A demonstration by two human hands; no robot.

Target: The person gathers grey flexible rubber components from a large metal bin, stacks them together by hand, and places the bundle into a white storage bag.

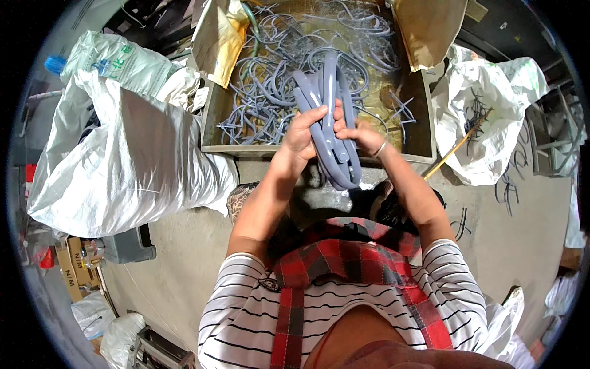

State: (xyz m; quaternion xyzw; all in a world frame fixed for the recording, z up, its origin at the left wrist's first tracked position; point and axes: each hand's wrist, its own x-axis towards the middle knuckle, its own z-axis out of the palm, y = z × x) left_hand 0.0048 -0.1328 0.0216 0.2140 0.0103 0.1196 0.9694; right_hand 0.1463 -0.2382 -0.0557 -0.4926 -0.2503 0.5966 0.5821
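My left hand (300, 134) grips a bundle of smooth grey rubber or plastic strips (329, 87), bent into long loops. Its thumb lies across the front, and fingertips show between the strands. On the bundle's right side, my right hand (364, 137) has its thumb over the outer strand; motion blurs it and its other fingers are mostly hidden. The bundle is held over the near edge of a shallow tray (258, 150), its rounded lower end hanging towards my lap. Thin grey trimmings (272, 87) lie tangled in the tray, thickest on the left.
A large white woven sack (138, 170) stands left of the tray. To the right, an open white sack (488, 152) contains dark scraps and a thin stick (458, 145). Cardboard flaps (426, 32) rise at the tray's sides. Dark strips (507, 189) lie on the concrete floor.
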